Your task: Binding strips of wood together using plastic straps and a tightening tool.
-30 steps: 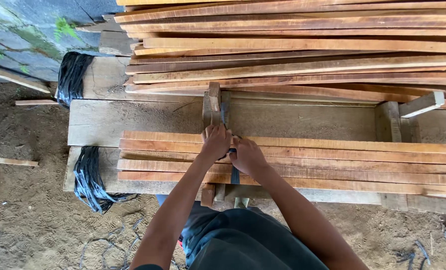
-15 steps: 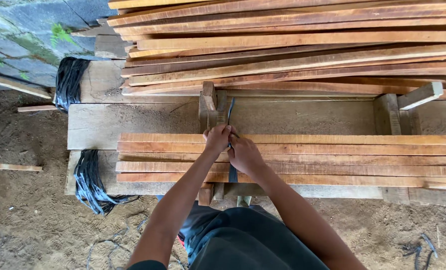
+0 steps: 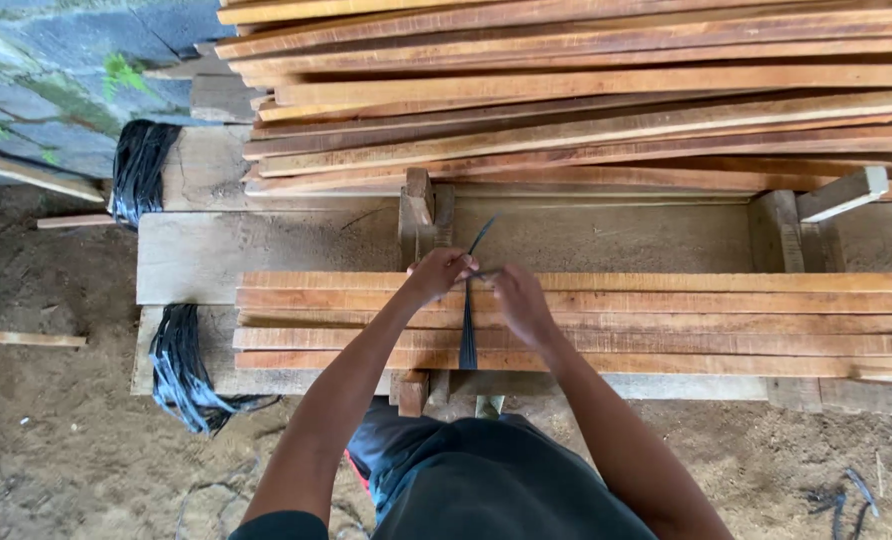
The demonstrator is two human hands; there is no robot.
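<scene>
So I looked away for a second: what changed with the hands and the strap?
Both hands, left hand and right hand, drew slightly apart, pulling the dark strap ends; one end now sticks up. The bundle of wooden slats and the big stack behind stayed put.

Head view, looking down my own front. 2 bare forearms visible, no sleeves reaching the wrists, no gloves, no watch or bands that I can make out. Left hand (image 3: pixel 438 272) and right hand (image 3: pixel 519 300) both bare; no rings discernible at this resolution. Near the bottom edge the left upper arm meets a dark sleeve hem, short-sleeved by the look of it. Torso covered by a dark, near-black top (image 3: pixel 506 500), plain, with no print that I can see. Below and left of it, dark blue-grey legwear with folds, plus 1 small red patch at its edge; what that patch is I cannot tell.
</scene>
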